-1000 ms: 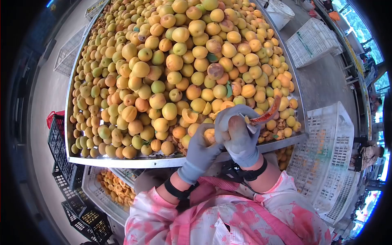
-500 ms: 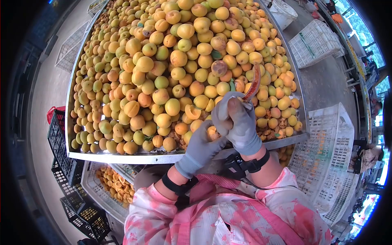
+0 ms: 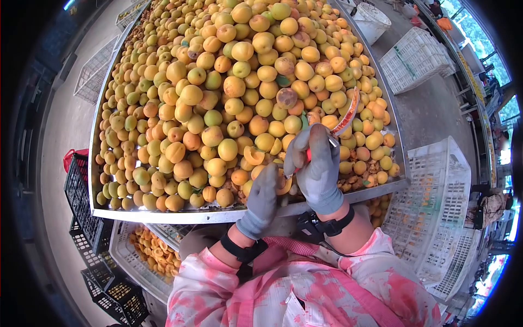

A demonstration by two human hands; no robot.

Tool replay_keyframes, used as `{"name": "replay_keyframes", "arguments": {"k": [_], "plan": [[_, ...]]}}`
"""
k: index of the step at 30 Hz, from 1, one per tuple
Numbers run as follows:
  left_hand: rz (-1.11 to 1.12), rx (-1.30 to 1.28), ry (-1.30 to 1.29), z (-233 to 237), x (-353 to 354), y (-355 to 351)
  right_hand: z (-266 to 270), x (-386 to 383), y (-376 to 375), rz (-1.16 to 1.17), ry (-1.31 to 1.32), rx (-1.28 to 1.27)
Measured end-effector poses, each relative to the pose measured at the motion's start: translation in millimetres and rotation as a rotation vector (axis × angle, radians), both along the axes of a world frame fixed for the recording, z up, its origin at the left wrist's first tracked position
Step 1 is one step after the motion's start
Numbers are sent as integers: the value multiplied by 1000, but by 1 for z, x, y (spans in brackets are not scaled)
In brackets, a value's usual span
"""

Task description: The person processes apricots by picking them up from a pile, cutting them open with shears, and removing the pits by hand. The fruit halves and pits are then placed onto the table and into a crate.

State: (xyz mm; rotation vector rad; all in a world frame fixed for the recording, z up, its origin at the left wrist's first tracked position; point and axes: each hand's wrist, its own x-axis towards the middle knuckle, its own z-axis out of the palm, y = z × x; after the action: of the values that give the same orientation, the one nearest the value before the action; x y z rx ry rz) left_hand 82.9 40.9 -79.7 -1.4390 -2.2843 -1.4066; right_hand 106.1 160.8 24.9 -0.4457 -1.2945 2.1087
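My right hand (image 3: 316, 171), in a grey glove, is closed around a knife (image 3: 348, 113) with a red handle; its curved, orange-smeared blade points up and to the right. Beside it my left hand (image 3: 261, 199), also gloved, curls at the near edge of the fruit heap. An apricot half (image 3: 284, 186) shows at its inner side, partly covered by the fingers. A large heap of whole apricots (image 3: 190, 94) fills the metal-rimmed table (image 3: 163, 217) in front of me. Another cut apricot (image 3: 253, 156) lies on the heap just beyond my left hand.
Below the table at left stands a white crate (image 3: 122, 240) of halved apricots (image 3: 155, 250). Black crates (image 3: 81, 185) stack farther left. White crates (image 3: 430, 201) stand at right, with more (image 3: 417, 57) behind. A white bucket (image 3: 372, 22) is at the far right corner.
My hands have moved slightly apart, and the apricot between them now shows a cut face. The knife has tilted farther right, exposing its red handle.
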Motion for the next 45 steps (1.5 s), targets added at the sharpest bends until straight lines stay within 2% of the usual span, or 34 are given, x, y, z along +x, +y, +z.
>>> {"name": "replay_keyframes", "arguments": {"k": [2, 3, 5, 7, 9, 10, 12, 14, 15, 17, 18, 20, 21, 22, 23, 24, 25, 26, 27, 29, 31, 32, 34, 35, 37, 39, 45], "plan": [[-57, 231, -570, 5, 5, 8, 2, -1, 0, 9, -18, 0], [-57, 230, -573, 10, 6, 9, 2, -1, 0, 19, -35, -1], [-36, 263, -819, 20, 8, 11, -7, -2, 0, 25, -39, 56], [-9, 277, -872, 22, 12, 12, -11, -2, 1, 29, -40, 113], [15, 293, -924, 19, 11, 10, -9, -2, 3, 162, -24, 92], [-68, 257, -942, 13, 7, 5, -6, -3, -2, 81, 16, 67], [-152, 221, -959, 9, 3, 3, -3, 0, -3, 113, -2, 61], [-312, 356, -1036, 9, -1, 4, -4, 3, -3, 150, -21, 56], [-310, 359, -1036, 3, -3, 1, -5, 4, -1, 205, -20, 23], [-184, -38, -373, -6, -8, -6, -7, 4, 0, 263, -18, -8], [-181, -37, -373, -4, -10, -7, -7, 2, 0, 259, 4, 41], [-329, -66, -524, 8, -15, -7, -7, 1, -3, 257, 25, 91], [-327, -65, -525, 20, -13, -6, -5, 0, -8, 270, 93, 258], [-330, 16, -822, 34, -8, -2, -3, -1, -10, 281, 160, 426], [-329, 102, -1117, 40, -6, 0, -1, 0, -9, 285, 161, 427], [-326, 103, -1120, 35, -8, -2, 1, 3, -6, 370, 64, 303], [-365, 3, -900, 25, -13, -6, 3, 4, -5, 450, -32, 177], [-401, -92, -675, 20, -19, -8, 6, 4, -6, 469, -1, 86], [-433, -185, -447, 17, -24, -8, 0, 4, -4, 469, 0, 88], [-468, -85, -397, 17, -27, -7, -13, 4, 0, 399, 103, -78], [-665, 54, -1355, 22, -27, -9, -11, -2, 8, 359, 192, -127], [-669, 52, -1355, 28, -29, -8, -9, -3, 17, 302, 271, -217], [-628, 219, -1856, 48, -34, -4, -4, 2, 31, 238, 353, -300], [-634, 216, -1856, 55, -34, -4, -3, 7, 38, 168, 303, -246], [-367, 309, -1632, 65, -30, -2, 1, 15, 43, 91, 250, -192], [-363, 327, -1506, 55, -36, -4, 6, 21, 45, -34, 106, -125], [-227, 298, -1415, 47, -32, 0, 7, 39, 42, -70, 15, -80]]}}
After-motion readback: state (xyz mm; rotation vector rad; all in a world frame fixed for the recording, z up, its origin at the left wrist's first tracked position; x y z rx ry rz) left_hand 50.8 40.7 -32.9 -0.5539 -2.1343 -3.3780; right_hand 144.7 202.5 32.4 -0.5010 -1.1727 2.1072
